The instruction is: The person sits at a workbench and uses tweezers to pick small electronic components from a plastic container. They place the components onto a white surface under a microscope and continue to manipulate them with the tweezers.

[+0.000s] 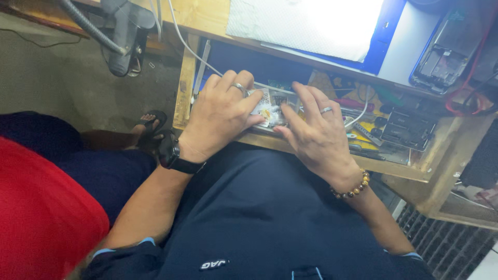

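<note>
Both hands reach into an open wooden drawer (pixel 182 93) under the workbench. My left hand (pixel 220 111), with a ring and a black wristwatch, rests over a small clear packet (pixel 267 110) with white and yellow contents and touches it with the fingertips. My right hand (pixel 314 132), with a ring and a bead bracelet, has its fingers spread on the same packet's right side. Whether either hand actually grips the packet is hidden by the fingers.
The drawer holds several tools, cables and a black part (pixel 407 128) at the right. On the bench above lie a white cloth (pixel 306 23) and an opened phone (pixel 446 52). A lamp clamp (pixel 124 39) sits at the bench's left. A person in red (pixel 41 218) sits at my left.
</note>
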`<state>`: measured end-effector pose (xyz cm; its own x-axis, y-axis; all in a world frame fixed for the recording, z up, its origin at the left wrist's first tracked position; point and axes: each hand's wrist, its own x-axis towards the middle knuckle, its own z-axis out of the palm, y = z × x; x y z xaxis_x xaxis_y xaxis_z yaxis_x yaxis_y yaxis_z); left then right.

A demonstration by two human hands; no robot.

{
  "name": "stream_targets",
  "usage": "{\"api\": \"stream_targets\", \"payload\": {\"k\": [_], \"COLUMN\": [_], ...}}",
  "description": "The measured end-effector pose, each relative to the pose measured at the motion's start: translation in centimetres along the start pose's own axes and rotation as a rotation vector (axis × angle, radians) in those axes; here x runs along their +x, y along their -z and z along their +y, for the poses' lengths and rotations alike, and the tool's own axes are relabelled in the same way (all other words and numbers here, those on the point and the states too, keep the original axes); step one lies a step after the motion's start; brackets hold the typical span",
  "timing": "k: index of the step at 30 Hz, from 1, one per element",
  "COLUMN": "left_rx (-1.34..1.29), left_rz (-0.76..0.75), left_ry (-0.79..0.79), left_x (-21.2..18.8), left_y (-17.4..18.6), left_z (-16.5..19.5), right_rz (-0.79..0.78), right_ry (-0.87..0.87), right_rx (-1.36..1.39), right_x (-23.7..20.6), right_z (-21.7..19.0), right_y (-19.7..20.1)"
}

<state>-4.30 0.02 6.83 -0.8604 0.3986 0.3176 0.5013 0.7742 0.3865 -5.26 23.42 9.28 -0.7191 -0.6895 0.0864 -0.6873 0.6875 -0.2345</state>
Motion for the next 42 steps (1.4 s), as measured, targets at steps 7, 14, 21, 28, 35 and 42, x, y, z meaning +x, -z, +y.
{"api": "stream_targets", "payload": {"k": [7, 14, 21, 28, 35, 42], "left_rx": [-0.118, -0.038, -0.038, -0.09, -0.087, -0.052], "left_rz": [0.015, 0.048, 0.071, 0.069, 0.052, 0.072], "left_ry": [0.021, 0.002, 0.004, 0.003, 0.007, 0.021], "left_x": [0.1, 0.1, -0.1, -0.2, -0.1, 0.0], "left_y": [0.1, -0.5, -1.2, -1.0, -0.9, -1.5], "left_z": [-0.3, -0.4, -0.6, -0.7, -0.7, -0.8], "right_rz": [-0.051, 0.047, 0.022, -0.027, -0.045, -0.003], "right_ry": [0.021, 0.021, 0.051, 0.063, 0.045, 0.08], "right_rx": [0.093, 0.268, 0.204, 0.105, 0.143, 0.22], "right_x": [-0.1, -0.8, -1.1, -0.7, -0.8, -1.3], "right_z": [0.6, 1.2, 1.4, 1.4, 1.5, 1.4], "right_y": [-0.6, -0.5, -0.8, -1.6, -1.9, -1.4]}}
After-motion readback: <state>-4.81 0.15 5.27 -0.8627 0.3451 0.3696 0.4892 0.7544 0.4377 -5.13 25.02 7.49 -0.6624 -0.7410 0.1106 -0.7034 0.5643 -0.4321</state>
